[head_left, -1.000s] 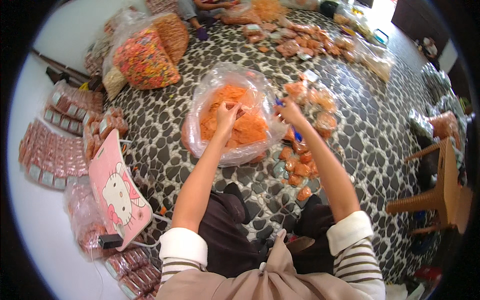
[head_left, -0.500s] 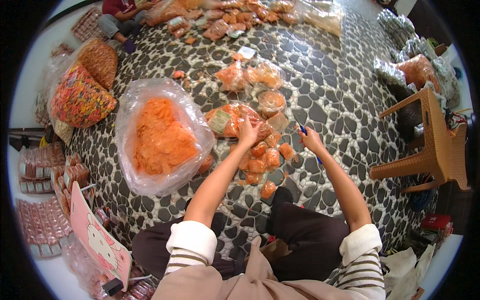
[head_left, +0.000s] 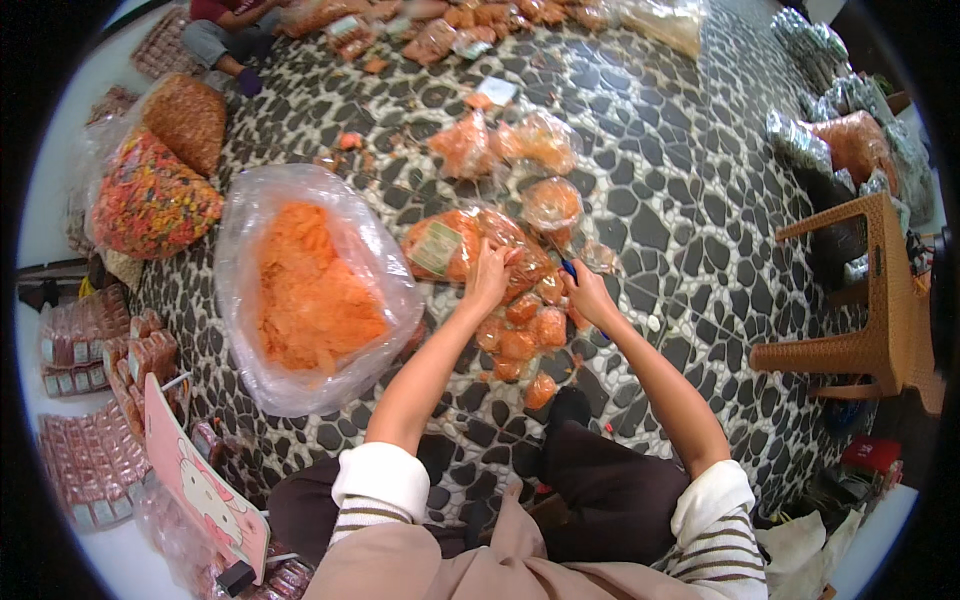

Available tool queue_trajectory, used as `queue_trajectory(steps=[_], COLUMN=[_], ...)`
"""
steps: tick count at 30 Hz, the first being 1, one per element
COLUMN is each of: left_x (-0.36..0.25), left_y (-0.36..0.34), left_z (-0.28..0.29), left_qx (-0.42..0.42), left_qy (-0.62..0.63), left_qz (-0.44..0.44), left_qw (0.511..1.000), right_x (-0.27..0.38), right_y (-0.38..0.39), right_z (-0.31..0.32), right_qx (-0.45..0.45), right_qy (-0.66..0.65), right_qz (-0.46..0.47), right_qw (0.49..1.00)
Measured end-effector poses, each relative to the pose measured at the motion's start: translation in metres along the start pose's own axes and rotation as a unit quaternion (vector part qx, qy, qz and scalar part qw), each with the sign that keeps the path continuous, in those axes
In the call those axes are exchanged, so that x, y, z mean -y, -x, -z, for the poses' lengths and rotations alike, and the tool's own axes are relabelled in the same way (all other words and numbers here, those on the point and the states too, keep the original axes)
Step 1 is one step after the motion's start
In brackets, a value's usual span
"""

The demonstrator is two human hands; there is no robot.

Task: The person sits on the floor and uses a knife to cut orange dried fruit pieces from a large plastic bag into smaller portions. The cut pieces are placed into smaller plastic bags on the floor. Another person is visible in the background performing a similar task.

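Observation:
My left hand (head_left: 487, 277) is closed on a clear plastic bag of orange food (head_left: 462, 243) with a pale label, which lies on the stone floor. Blue-handled scissors (head_left: 570, 268) are in my right hand (head_left: 592, 295), their blades pointing up and left at the bag's right end. Below the bag, close to both hands, lie several small wrapped orange packets (head_left: 517, 345). Just beyond sits a round clear bag of orange pieces (head_left: 552, 205). To the left stands a large open plastic sack (head_left: 235, 300) filled with an orange heap (head_left: 310, 285).
Further off lie more orange bags (head_left: 465, 145). Left are a sack of multicoloured pieces (head_left: 155, 200) and stacked packets (head_left: 90, 440). A pink folding table (head_left: 190, 470) stands at lower left, a brown plastic chair (head_left: 880, 300) at right. Another person (head_left: 235, 40) sits far left.
My right hand has moved left with the scissors, bringing the blades to the bag's right end. A loose clear piece of plastic beside the bag now lies right of the scissors. The left hand keeps its hold.

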State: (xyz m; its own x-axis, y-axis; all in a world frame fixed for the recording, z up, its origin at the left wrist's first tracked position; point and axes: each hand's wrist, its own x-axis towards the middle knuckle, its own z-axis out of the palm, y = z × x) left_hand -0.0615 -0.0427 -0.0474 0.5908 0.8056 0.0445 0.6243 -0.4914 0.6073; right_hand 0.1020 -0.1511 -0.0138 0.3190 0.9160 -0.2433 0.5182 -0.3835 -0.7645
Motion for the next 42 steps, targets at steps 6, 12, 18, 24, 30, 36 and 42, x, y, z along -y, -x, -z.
queue_trajectory(steps=[6,12,18,24,30,36,42], left_x=[-0.034,-0.022,-0.015,0.027,0.046,0.049,0.043], left_y=[0.007,0.062,0.127,0.15,0.151,0.14,0.138], left_z=[0.111,0.249,0.306,0.332,0.323,0.302,0.299], left_qx=[-0.064,-0.205,-0.378,-0.462,-0.375,-0.302,-0.249], left_qy=[0.46,0.299,0.148,0.108,0.201,0.298,0.421], left_qz=[0.118,0.089,0.057,0.105,0.165,0.103,0.062], left_qw=[0.878,0.928,0.912,0.874,0.89,0.9,0.87], right_x=[0.121,0.254,0.329,0.314,0.305,0.335,0.332], right_y=[0.024,0.058,0.075,0.068,0.042,0.016,0.009], right_z=[0.027,0.009,-0.04,-0.074,-0.088,-0.104,-0.106], right_qx=[-0.056,-0.145,-0.141,-0.064,-0.015,0.181,0.112], right_qy=[0.073,0.294,0.333,0.386,0.184,-0.236,-0.119], right_qz=[0.161,0.346,0.433,0.425,0.323,0.175,0.221], right_qw=[0.983,0.879,0.826,0.816,0.928,0.939,0.961])
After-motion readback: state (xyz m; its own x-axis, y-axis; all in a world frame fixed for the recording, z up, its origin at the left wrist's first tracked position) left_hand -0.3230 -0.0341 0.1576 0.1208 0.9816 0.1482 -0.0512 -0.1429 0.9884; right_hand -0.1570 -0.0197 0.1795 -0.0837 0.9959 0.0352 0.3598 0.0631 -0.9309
